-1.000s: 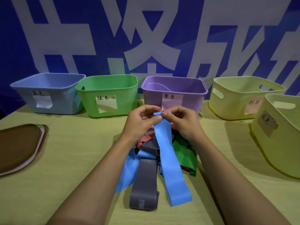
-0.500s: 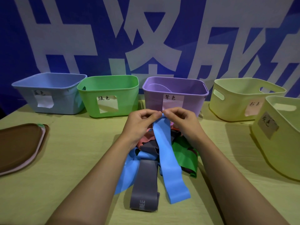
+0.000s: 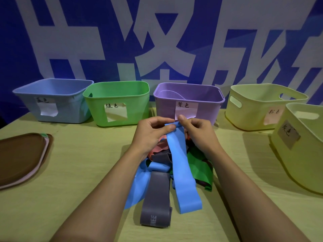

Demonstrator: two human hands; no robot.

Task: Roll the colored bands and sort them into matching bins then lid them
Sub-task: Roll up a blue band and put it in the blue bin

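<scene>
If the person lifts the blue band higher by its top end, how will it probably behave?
The blue band is probably floppy: it hangs limp from where the left hand and right hand pinch its top end. It looks thin and light. Its lower end drapes across the grey band, so lifting may drag that band slightly.

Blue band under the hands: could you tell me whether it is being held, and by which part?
Yes. The left hand and right hand both pinch the blue band at its far end; the rest trails toward the person over the band pile.
</scene>
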